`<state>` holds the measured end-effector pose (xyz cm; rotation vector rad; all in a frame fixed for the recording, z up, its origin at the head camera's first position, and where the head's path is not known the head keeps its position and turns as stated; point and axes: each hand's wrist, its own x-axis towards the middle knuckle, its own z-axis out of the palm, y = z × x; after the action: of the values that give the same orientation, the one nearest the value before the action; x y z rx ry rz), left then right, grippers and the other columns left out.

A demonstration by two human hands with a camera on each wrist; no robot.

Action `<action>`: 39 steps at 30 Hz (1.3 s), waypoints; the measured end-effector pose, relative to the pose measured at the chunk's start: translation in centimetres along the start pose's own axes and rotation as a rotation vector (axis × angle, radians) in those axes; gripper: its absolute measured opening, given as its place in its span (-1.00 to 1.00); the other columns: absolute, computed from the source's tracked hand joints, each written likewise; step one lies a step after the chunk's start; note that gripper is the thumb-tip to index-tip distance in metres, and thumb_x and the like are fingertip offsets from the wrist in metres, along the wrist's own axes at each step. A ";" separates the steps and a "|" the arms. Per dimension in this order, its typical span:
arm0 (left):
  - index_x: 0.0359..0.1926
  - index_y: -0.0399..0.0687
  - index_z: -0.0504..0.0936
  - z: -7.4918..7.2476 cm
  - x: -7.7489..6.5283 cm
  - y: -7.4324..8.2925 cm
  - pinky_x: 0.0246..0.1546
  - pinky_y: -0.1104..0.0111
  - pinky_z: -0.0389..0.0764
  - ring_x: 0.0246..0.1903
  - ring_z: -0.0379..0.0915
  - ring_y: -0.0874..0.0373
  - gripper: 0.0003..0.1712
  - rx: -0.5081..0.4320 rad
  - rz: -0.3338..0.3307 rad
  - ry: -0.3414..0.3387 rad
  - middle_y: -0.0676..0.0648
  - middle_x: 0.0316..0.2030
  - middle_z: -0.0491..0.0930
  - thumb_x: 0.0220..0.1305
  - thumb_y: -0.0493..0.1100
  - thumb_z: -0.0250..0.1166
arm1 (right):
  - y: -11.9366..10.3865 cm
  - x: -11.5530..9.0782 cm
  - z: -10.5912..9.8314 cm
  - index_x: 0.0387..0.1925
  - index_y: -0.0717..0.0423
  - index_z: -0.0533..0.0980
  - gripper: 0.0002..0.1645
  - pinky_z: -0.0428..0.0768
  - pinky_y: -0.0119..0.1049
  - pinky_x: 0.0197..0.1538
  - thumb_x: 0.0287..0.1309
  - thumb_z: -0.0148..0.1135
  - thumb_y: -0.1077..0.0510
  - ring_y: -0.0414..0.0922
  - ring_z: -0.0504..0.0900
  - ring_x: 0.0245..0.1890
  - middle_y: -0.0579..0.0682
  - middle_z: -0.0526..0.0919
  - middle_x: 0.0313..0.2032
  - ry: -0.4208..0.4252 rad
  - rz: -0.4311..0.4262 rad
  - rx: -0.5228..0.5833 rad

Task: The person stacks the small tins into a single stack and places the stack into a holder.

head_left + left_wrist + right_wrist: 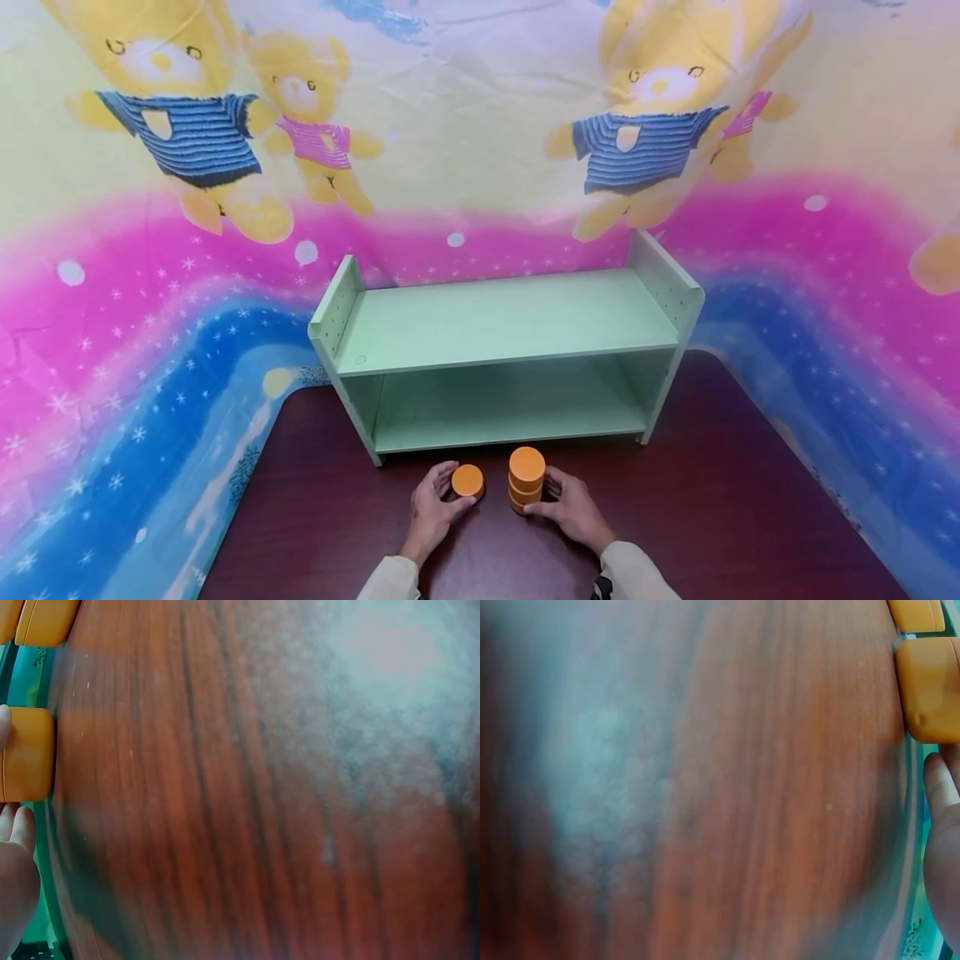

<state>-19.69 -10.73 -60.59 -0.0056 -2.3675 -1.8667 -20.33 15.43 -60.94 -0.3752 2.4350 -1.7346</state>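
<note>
On the dark red table (712, 500), a single round orange container (467, 481) is held by the left hand (435, 510). It lies between the thumb, set at its near side, and the fingers, which are bent round its left and far side. Just to its right, a stack of orange containers (527, 468) is held by the right hand (576, 510), clasped between the thumb at the near side and the fingers at the right. How many pieces are stacked cannot be told for certain. Container and stack are set close together, with a narrow strip of table seen between them. In the wrist views both grips are shown only in part. Just beyond, the way to the back is blocked by a pale green shelf unit (510, 321), whose two levels are joined by side panels. Both forearms are covered by pale sleeves (633, 571), and a dark band (602, 587) is seen at the right wrist. The table is walled in by a cloth (465, 192) printed with yellow bears (187, 137).
</note>
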 end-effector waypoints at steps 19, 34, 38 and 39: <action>0.13 -0.37 0.54 0.3 0.0 0.6 0.15 0.24 0.58 0.15 0.51 -0.18 -0.25 -0.032 0.015 0.028 -0.28 0.10 0.60 -0.17 -0.44 0.61 | -3.8 -1.0 0.0 0.15 0.41 0.46 -0.33 0.56 0.16 0.16 0.00 0.51 0.34 0.31 0.55 0.14 0.36 0.60 0.09 0.023 -0.010 0.004; 0.13 -0.36 0.54 0.5 0.2 1.8 0.18 0.24 0.56 0.16 0.50 -0.16 -0.25 -0.076 0.030 0.024 -0.29 0.11 0.60 -0.17 -0.42 0.62 | -0.3 0.0 0.3 0.20 0.32 0.46 -0.21 0.60 0.01 0.17 -0.06 0.60 0.17 0.20 0.57 0.16 0.27 0.60 0.13 0.025 -0.014 0.012; 0.13 -0.38 0.54 0.4 0.1 2.1 0.18 0.23 0.56 0.16 0.50 -0.18 -0.25 -0.084 0.047 0.021 -0.33 0.12 0.58 -0.16 -0.41 0.62 | -0.3 0.0 0.3 0.19 0.33 0.46 -0.21 0.59 0.04 0.17 -0.06 0.60 0.17 0.21 0.57 0.16 0.28 0.60 0.12 0.026 -0.015 0.007; 0.13 -0.38 0.54 0.4 0.1 2.2 0.19 0.23 0.56 0.16 0.50 -0.17 -0.25 -0.085 0.048 0.021 -0.33 0.12 0.58 -0.16 -0.40 0.62 | -0.3 0.0 0.3 0.19 0.33 0.46 -0.21 0.59 0.04 0.17 -0.06 0.60 0.17 0.21 0.57 0.15 0.27 0.60 0.12 0.026 -0.014 0.004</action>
<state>-19.66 -9.79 -58.55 -0.0495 -2.2525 -1.9335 -20.23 15.01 -60.78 -0.3724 2.4524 -1.7610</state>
